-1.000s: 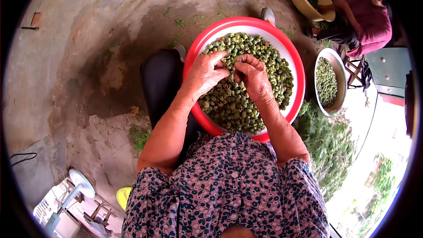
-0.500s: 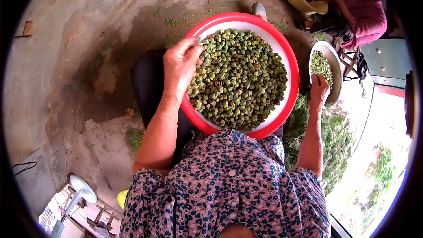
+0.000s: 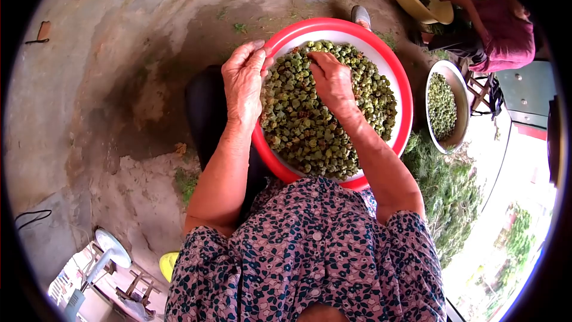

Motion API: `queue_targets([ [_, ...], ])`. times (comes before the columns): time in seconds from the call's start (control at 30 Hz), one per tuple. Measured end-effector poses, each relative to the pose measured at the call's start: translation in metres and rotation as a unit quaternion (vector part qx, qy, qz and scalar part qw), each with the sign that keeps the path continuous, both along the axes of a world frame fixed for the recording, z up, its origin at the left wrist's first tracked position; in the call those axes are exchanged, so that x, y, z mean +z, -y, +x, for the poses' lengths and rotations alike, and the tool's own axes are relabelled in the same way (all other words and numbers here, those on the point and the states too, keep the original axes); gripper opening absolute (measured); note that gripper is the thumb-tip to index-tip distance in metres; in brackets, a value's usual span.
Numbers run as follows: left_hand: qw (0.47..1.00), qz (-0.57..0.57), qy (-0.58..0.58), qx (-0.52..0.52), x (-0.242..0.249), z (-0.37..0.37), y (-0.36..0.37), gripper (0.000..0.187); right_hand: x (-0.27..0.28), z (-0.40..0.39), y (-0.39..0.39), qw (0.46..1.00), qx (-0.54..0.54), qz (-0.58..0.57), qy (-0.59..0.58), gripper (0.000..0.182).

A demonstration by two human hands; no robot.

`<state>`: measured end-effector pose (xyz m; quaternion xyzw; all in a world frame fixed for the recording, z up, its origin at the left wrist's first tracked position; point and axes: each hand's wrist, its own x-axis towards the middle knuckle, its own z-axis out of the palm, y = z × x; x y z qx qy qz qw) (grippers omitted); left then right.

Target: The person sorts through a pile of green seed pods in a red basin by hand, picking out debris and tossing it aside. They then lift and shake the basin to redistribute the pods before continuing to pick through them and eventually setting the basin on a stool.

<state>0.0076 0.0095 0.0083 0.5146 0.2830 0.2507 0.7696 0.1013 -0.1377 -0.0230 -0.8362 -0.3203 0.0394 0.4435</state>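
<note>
A red-rimmed white basin (image 3: 407, 104) rests on my lap, full of small green pods (image 3: 310, 125). My left hand (image 3: 244, 83) is at the basin's left rim, fingers bent and pressed together; whatever they pinch is too small to make out. Over the upper middle of the pods is my right hand (image 3: 333, 80), its fingers curled down among them, the fingertips partly hidden. To the right on the ground stands a metal basin (image 3: 462, 107) with lighter green pods (image 3: 441, 104).
At the upper right a person in a purple top (image 3: 506, 36) reaches into a yellow basin (image 3: 407, 1) of greens. Cut green plants (image 3: 444, 185) lie right of my lap. A fan (image 3: 112, 249) and wooden stools (image 3: 140, 289) stand at the lower left.
My right hand has moved left from the metal basin to the pods in the red-rimmed basin. My left hand stays by the left rim. The view has shifted slightly.
</note>
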Motion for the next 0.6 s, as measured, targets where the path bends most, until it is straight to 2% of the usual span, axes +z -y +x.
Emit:
queue_targets([
  [0.1,1.000,-0.002,-0.023,0.011,0.001,0.001,0.001,0.022,-0.023,0.012,-0.023,1.000,0.009,-0.025,0.004,0.022],
  [0.17,1.000,0.005,-0.028,0.007,0.000,0.002,0.000,0.022,-0.037,0.012,-0.030,0.991,0.043,-0.066,0.106,0.027],
  [0.2,1.000,-0.005,-0.021,0.005,0.001,0.003,0.000,0.022,-0.033,0.009,-0.032,0.991,0.044,-0.067,0.105,0.027],
  [0.27,1.000,-0.017,-0.013,0.001,0.003,0.004,0.001,0.022,-0.022,0.001,-0.034,0.988,0.073,-0.139,0.019,0.035],
  [0.3,1.000,-0.017,-0.018,0.000,0.004,0.004,0.001,0.023,-0.024,-0.004,-0.033,0.990,0.071,-0.117,0.040,0.039],
  [0.47,1.000,0.003,-0.028,-0.014,-0.003,0.004,-0.002,0.022,-0.015,-0.017,-0.024,0.990,0.084,-0.102,0.053,0.037],
  [0.53,0.999,0.015,-0.028,-0.011,-0.003,0.004,-0.002,0.021,-0.003,-0.020,-0.018,0.980,0.150,-0.133,0.004,0.035],
  [0.6,1.000,0.004,-0.018,-0.010,-0.003,0.004,-0.001,0.021,-0.001,-0.036,-0.006,0.974,0.181,-0.130,0.036,0.035],
])
